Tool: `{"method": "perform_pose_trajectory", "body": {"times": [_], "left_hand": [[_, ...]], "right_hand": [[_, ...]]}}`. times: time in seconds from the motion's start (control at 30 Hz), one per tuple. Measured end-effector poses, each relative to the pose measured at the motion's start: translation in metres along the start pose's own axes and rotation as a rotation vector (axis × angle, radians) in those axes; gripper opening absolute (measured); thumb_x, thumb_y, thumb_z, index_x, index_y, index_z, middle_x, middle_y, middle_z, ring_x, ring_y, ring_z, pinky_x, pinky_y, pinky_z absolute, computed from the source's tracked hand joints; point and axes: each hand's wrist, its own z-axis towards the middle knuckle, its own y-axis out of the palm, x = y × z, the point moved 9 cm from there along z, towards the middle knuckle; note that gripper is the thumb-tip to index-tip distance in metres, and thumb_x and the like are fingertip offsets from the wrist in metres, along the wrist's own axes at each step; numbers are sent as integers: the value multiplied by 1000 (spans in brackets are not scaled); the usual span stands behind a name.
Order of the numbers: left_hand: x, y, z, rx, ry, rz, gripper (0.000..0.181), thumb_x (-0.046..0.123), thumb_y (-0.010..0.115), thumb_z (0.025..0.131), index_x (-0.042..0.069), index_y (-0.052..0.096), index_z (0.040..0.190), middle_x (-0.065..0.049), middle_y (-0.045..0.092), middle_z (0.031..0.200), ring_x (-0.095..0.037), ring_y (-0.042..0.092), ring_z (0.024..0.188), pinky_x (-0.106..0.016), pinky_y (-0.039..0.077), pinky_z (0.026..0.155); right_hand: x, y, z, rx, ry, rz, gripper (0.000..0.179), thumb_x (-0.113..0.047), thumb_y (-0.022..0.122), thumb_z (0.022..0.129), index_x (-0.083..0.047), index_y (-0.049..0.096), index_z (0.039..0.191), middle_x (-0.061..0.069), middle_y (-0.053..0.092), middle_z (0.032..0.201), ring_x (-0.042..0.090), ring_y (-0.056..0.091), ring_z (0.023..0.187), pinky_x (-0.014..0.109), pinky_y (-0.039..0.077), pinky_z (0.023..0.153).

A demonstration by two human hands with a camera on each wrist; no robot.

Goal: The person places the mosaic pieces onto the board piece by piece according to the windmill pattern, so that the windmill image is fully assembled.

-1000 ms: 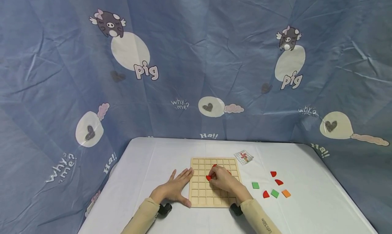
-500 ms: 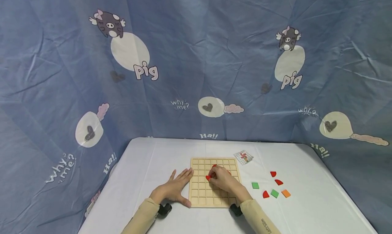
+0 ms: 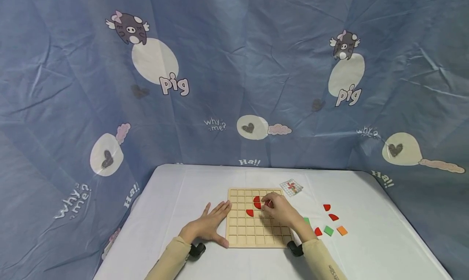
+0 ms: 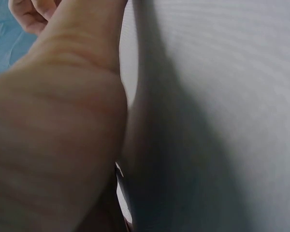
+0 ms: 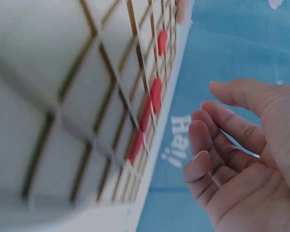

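Note:
A wooden grid board (image 3: 239, 232) lies on the white table. My left hand (image 3: 209, 224) rests spread at its left edge, fingertips and thumb touching the rim. Set in the grid's cells are a lone red quarter-circle piece (image 3: 250, 213) and a cluster of red pieces (image 3: 257, 202), partly behind my right fingers. Over that cluster hovers my right hand (image 3: 281, 208). In the right wrist view this right hand (image 5: 246, 145) has loosely bent fingers and a thumb apart from them, with nothing held. The left wrist view shows mostly the blurred base of my left hand (image 4: 63, 111).
Right of the board lie loose red quarter-circle pieces (image 3: 333, 217), a green square tile (image 3: 328, 230), another green tile partly hidden by my right wrist, and an orange square tile (image 3: 342, 230). A printed pattern card (image 3: 291, 187) lies beyond the board's far right corner.
My right hand has let go of the lone red piece, which stays in its cell, and has moved right and slightly away from me. The left hand has not moved.

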Motion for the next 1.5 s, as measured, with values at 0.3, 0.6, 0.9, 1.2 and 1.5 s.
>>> {"method": "perform_pose_trajectory", "body": {"times": [0.3, 0.6, 0.9, 1.2, 1.5], "left_hand": [[0, 0, 1, 3, 0, 0, 133, 76, 70, 58, 10, 7, 156, -8, 3, 164, -28, 4, 151, -64, -2, 117], [-2, 2, 0, 3, -3, -3, 132, 76, 69, 59, 10, 8, 156, -7, 3, 164, -27, 4, 151, -63, -2, 117], [0, 1, -2, 4, 5, -15, 132, 74, 70, 60, 10, 8, 156, -8, 4, 164, -29, 5, 151, -64, -2, 117], [1, 0, -1, 6, 5, -17, 132, 73, 71, 59, 9, 8, 156, -9, 4, 164, -29, 5, 151, -64, -3, 117], [2, -1, 0, 15, 13, -16, 132, 73, 71, 59, 9, 8, 156, -9, 4, 164, -29, 5, 151, -64, -2, 117]], "right_hand": [[45, -61, -23, 146, 51, -46, 9, -13, 70, 88, -10, 65, 95, -4, 63, 87, 7, 54, 75, 21, 47, 61], [111, -116, -56, 216, 217, -85, 16, -11, 66, 88, -3, 64, 102, 4, 64, 91, 14, 56, 76, 24, 46, 58], [153, -131, -83, 197, 314, -86, 26, -9, 64, 87, 2, 62, 110, 11, 65, 96, 16, 58, 79, 25, 49, 58], [177, -126, -92, 145, 418, -82, 39, -14, 68, 85, 6, 59, 118, 21, 59, 110, 25, 59, 88, 29, 51, 65], [194, -118, -90, 112, 461, -85, 41, -13, 73, 83, 7, 60, 116, 19, 62, 104, 27, 59, 91, 38, 54, 73]]}}
